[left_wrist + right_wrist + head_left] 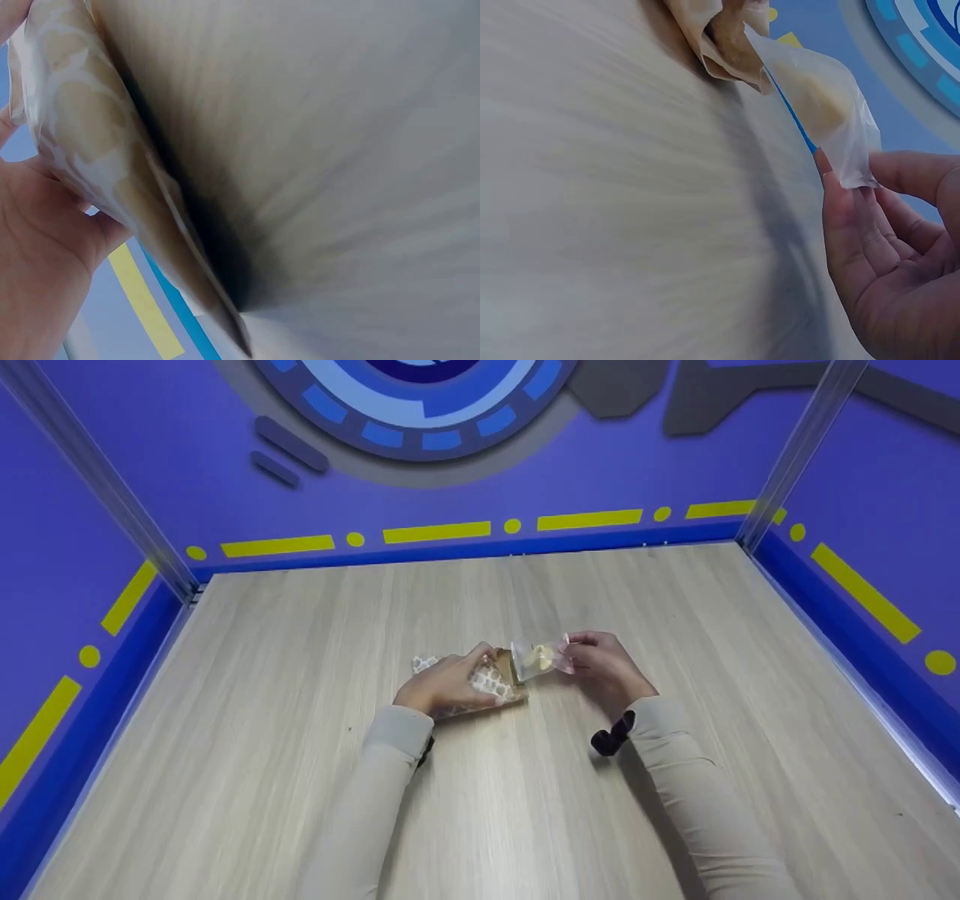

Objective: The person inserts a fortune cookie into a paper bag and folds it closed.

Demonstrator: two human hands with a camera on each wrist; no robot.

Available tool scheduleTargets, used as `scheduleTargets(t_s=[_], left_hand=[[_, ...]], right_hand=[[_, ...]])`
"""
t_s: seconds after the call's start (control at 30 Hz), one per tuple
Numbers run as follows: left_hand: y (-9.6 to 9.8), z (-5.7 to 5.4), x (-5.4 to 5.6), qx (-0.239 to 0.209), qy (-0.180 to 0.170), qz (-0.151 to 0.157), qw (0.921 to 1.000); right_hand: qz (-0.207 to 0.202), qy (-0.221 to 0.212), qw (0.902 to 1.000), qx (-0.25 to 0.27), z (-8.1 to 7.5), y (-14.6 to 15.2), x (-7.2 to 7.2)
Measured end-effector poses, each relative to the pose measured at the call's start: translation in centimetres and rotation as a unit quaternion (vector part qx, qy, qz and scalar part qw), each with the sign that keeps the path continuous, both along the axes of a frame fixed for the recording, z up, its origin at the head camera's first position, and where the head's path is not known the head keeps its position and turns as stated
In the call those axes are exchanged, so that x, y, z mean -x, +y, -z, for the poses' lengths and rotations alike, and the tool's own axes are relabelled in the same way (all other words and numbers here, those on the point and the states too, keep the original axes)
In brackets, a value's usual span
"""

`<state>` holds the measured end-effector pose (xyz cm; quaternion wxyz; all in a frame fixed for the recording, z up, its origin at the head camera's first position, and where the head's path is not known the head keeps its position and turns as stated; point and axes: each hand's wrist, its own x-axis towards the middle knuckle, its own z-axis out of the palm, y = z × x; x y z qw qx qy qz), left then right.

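Observation:
A paper pouch (491,682) with a white and tan patterned print lies low over the table, its open mouth facing right. My left hand (450,681) grips it from above, thumb and fingers spread around its sides. In the left wrist view the pouch (90,120) shows its patterned face and a dark gap beneath. My right hand (604,664) pinches one end of a small translucent packet (538,658) with something pale yellow inside. The packet's other end is right at the pouch's mouth. In the right wrist view, thumb and fingers hold the packet (817,97) by its corner.
Under both hands is a light wood-grain table (300,780). Blue printed walls (450,510) with yellow dashes enclose it at the back and both sides. A black wrist device (613,736) sticks out from the right sleeve.

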<state>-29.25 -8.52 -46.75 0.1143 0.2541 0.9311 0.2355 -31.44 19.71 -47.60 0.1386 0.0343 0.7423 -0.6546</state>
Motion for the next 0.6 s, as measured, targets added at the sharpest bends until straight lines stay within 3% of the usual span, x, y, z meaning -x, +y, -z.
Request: scheduleTargets(t_s=[0.6], left_hand=[[0.0,0.2,0.1,-0.011,0.004,0.004,0.9999]], right_hand=[[-0.002,-0.018,0.9998,-0.011,0.3,-2.7,0.2]])
